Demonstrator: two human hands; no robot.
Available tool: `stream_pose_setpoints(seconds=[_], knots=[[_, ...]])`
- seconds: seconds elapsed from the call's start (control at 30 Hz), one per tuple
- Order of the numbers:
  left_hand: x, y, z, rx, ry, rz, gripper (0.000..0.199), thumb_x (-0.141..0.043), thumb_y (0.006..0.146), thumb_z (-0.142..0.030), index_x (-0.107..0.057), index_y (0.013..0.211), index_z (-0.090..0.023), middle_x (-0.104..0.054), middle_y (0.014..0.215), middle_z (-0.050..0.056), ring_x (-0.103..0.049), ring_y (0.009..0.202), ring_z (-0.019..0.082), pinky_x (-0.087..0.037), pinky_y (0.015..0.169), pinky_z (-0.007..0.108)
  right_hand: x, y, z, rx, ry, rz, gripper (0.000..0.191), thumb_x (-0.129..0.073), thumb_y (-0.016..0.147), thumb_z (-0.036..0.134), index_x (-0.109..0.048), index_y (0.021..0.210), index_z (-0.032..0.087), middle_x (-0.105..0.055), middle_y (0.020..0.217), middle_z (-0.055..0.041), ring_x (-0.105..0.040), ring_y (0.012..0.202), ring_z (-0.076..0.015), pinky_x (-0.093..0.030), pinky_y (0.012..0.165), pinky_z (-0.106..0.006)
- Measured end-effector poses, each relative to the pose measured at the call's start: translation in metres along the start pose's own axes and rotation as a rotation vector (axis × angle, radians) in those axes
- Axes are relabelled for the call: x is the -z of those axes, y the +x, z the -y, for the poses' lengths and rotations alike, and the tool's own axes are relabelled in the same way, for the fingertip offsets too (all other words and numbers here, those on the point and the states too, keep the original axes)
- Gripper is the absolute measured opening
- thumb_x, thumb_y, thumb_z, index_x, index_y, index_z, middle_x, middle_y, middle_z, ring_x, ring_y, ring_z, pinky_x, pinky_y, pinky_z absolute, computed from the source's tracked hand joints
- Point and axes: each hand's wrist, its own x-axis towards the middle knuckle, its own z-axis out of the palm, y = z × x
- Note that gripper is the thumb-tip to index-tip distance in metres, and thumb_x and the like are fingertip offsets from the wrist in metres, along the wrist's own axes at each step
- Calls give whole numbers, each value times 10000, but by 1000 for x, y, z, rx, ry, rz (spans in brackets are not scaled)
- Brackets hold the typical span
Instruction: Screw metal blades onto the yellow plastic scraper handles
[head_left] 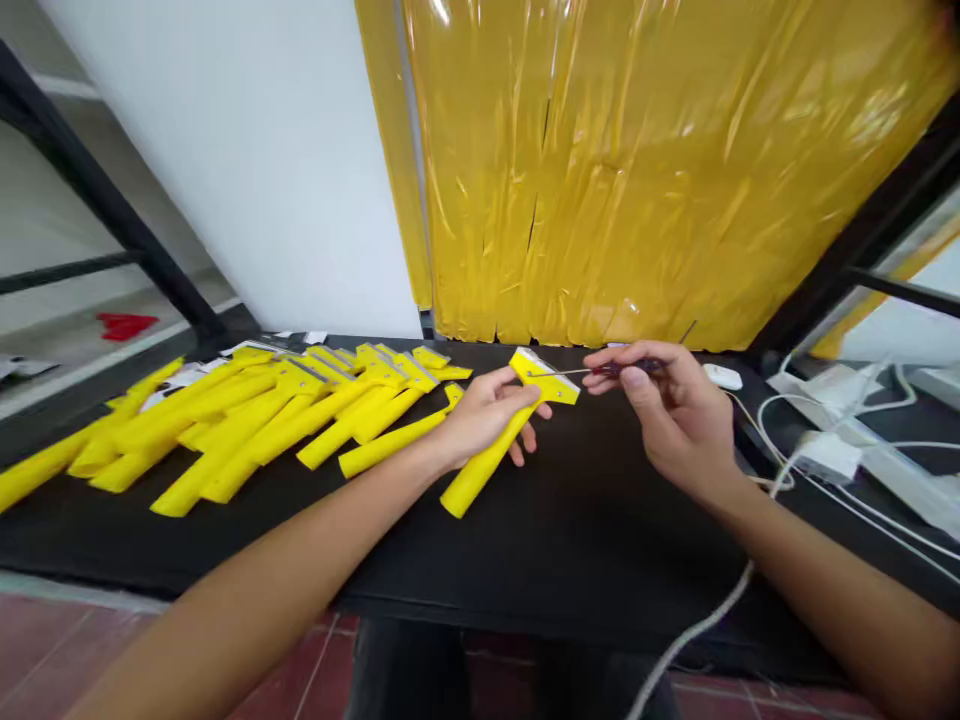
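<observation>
Scraper (491, 450), yellow with a pale metal edge on its wide head, is held in the left hand (487, 415) above the middle of the table (600, 560), toward its far edge. The left fingers (529, 435) are clamped around the neck from below, the thumb lies across the top, and the handle slants down toward the person. The right hand (667, 420) pinches a thin screwdriver (619, 368) by its dark red grip, thumb and fingertips together on it. The shaft reaches left, nearly level, and its tip sits at the scraper's head. Good work here would seem to depend on bracing the head firmly and keeping the shaft square to the metal so the tip cannot slip. More scrapers (247, 425) lie overlapping along the table's left end, heads toward the far edge. A yellow plastic sheet (600, 170) hangs behind that edge. A small white mouse (722, 376) and white cables (761, 425) lie at the right end.
</observation>
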Motion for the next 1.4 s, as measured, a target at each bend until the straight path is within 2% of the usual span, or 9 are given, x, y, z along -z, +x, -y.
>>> stream_pose_setpoints(seconds=[0.43, 0.73, 0.87, 1.03, 1.23, 1.3, 1.4], knots=[[-2, 3, 4, -10, 9, 1, 148, -618, 975, -258, -594, 1093, -174, -696, 928, 59, -637, 472, 139, -548, 362, 279, -2, -4, -3, -10, 11, -30, 128, -556, 1058, 207, -622, 1157, 254, -752, 1153, -51, -765, 933, -149, -640, 882, -332], [-3, 6, 12, 0, -18, -11, 177, -664, 964, -299, -586, 1058, -170, -712, 938, 75, -643, 474, 143, -549, 363, 287, -1, -4, -6, -30, -19, -40, 112, -557, 1061, 227, -614, 1154, 250, -747, 1150, -57, -763, 928, -152, -636, 877, -338], [-3, 8, 19, -7, -17, -19, 173, -665, 961, -305, -583, 1033, -171, -703, 932, 67, -644, 478, 138, -556, 366, 284, 2, -5, -7, -34, -59, -4, 112, -545, 1065, 229, -604, 1158, 252, -742, 1161, -58, -759, 934, -151, -635, 874, -337], [-6, 9, 24, -20, -32, -40, 155, -634, 973, -291, -576, 1047, -168, -686, 913, 51, -640, 471, 134, -553, 360, 280, 3, -5, -8, 16, -229, 71, 131, -535, 1066, 213, -601, 1173, 251, -751, 1168, -58, -759, 945, -140, -621, 883, -316], [-7, 9, 27, -30, -27, -54, 182, -637, 972, -309, -566, 1067, -171, -680, 919, 44, -635, 467, 129, -553, 365, 282, 1, -5, -11, -46, -224, -18, 128, -548, 1063, 246, -634, 1159, 250, -760, 1120, -47, -760, 904, -142, -626, 861, -318], [-7, 9, 29, -25, -15, -71, 178, -630, 972, -307, -553, 1058, -172, -676, 915, 41, -632, 463, 128, -543, 358, 275, 0, -5, -10, -62, -227, -2, 151, -560, 1058, 256, -635, 1190, 250, -763, 1135, -49, -760, 913, -149, -623, 873, -329], [-10, 8, 31, -7, -6, -68, 198, -626, 971, -320, -549, 1084, -177, -663, 901, 24, -623, 462, 123, -535, 359, 267, -4, -9, -7, -72, -214, 95, 191, -561, 1058, 263, -643, 1230, 253, -761, 1172, -55, -743, 905, -149, -610, 824, -319]])
